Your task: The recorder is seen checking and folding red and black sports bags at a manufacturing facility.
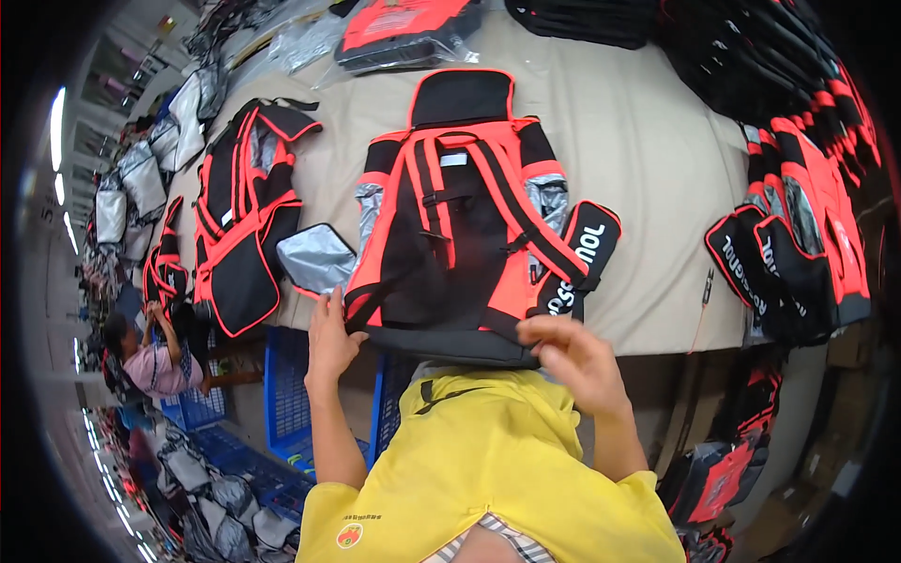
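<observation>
A black backpack with bright coral trim (434,281) lies on the table in front of me, its shoulder straps facing up and its top flap spread away from me. At its near left corner my left hand (330,340) grips the edge, thumb on the black bottom panel. My right hand (574,358) has bent fingers closed at the near right corner. A silver-lined side flap (317,257) sticks out on the left, just beyond my left fingers. On the right, a black side flap with white lettering (591,246) lies folded out.
More coral and black backpacks lie at the left (246,216) and stacked at the right (798,225). A plastic-wrapped one (404,33) sits at the far side. A small thin tool (707,287) rests near the right edge. Blue crates (286,394) stand below; another person (155,361) works at left.
</observation>
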The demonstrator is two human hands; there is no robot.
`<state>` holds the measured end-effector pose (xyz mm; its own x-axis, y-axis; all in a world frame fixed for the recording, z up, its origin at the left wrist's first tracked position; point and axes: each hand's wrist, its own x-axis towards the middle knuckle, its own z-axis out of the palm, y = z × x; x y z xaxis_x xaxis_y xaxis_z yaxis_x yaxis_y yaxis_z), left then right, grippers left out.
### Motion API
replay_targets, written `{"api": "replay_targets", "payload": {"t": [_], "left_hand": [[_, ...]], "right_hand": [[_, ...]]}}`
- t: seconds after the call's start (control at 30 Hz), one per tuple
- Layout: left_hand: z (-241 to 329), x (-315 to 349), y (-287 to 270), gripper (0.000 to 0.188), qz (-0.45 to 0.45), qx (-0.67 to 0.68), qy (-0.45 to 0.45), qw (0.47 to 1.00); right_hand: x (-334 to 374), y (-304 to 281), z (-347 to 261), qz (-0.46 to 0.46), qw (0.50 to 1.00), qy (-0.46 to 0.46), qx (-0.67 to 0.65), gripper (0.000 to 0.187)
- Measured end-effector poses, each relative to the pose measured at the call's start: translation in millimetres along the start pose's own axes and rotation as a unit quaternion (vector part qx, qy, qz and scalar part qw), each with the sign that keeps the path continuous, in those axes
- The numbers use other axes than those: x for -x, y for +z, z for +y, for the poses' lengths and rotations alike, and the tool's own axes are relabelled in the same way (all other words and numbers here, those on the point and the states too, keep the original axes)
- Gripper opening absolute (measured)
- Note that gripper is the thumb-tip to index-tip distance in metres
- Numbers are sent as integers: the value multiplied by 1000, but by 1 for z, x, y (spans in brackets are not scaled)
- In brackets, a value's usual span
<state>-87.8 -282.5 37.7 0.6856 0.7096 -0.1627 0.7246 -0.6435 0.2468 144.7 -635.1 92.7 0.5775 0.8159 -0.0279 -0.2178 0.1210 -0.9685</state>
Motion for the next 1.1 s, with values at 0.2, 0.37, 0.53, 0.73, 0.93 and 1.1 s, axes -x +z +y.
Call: {"api": "replay_targets", "payload": {"t": [0.2, 0.37, 0.53, 0.73, 0.93, 1.1], "left_hand": [[86, -31, 32, 94, 45, 8, 192, 980], [72, -56, 135, 78, 72, -15, 192, 979], [81, -56, 143, 75, 118, -32, 197, 973], [74, -54, 139, 76, 111, -1, 184, 976], [118, -88, 106, 94, 142, 205, 61, 966], [155, -133, 80, 115, 130, 108, 62, 984]], "right_hand": [[-6, 34, -109, -320, 905, -261, -103, 35], [-9, 86, -134, -100, 872, -431, -209, 31], [-11, 113, -165, 138, 895, -354, -233, 17], [-57, 12, -108, -231, 968, -100, -15, 36], [-107, -78, 110, 203, 807, -26, 553, 62], [-108, -73, 147, 147, 744, 7, 651, 76]]}}
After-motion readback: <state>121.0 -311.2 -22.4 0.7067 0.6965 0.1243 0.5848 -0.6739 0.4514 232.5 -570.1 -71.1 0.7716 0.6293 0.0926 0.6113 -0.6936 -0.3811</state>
